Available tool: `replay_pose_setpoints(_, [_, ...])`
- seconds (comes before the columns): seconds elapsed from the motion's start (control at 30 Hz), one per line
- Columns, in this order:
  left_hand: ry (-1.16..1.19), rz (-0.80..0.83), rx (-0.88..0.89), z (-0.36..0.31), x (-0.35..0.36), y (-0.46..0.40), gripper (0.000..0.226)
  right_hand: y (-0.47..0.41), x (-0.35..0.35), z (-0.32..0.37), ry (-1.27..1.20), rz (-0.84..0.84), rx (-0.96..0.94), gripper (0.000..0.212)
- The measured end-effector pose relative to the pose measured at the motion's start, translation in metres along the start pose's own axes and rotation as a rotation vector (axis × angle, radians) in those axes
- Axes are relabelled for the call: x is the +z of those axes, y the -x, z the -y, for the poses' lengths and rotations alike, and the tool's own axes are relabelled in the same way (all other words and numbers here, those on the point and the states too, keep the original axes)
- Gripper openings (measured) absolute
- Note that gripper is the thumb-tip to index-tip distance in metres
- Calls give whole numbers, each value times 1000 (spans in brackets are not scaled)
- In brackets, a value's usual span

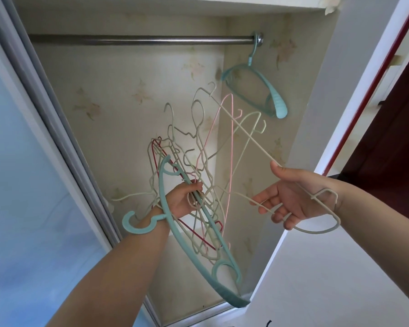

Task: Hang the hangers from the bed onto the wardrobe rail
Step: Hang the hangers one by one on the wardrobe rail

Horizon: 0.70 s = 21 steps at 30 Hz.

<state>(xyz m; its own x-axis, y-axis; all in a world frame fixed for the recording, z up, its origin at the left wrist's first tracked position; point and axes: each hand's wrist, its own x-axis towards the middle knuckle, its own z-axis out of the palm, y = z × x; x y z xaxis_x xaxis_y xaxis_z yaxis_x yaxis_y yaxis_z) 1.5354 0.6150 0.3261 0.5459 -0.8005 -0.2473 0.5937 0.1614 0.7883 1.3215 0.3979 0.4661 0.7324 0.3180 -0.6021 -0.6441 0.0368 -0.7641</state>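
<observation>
Floral wallpaper [118, 95] lines the wardrobe interior beside a sliding door [21, 161].

Left hand [183, 200] gripping tangled hangers [198, 175] below rail [139, 40]

Soft, even daylight fills the scene, with faint shadows. Straight edges bow toward the borders from wide-angle distortion. Focus is slightly soft throughout.

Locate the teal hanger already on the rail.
In the head view, the teal hanger hangs at the right end of the rail, beside the wardrobe's right wall, above the right hand.
</observation>
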Motion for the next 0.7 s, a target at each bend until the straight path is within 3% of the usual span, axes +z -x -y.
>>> replay_pose_setpoints(0.07, [70,17,-14,-1,0,3,11,2,-2,-2,-10,9,-8,104])
replay_pose_setpoints(0.17, [149,-80,-27,-2,5,6,13,3,-3,-5,-5,19,-14,102])
replay_pose_setpoints(0.3, [54,-299,-28,1,12,-1,23,-2,-5,-10,68,91,-31,104])
replay_pose_setpoints(0.4, [-16,-346,-23,-1,12,3,23,-3,-8,-11,111,110,-84,107])
replay_pose_setpoints(0.47, [34,-332,-36,-3,8,3,27,-1,-12,-15,69,145,-163,108])
replay_pose_setpoints(0.7, [-6,-516,3,-4,-5,-2,33,-1,-20,-18,-315,272,-568,114])
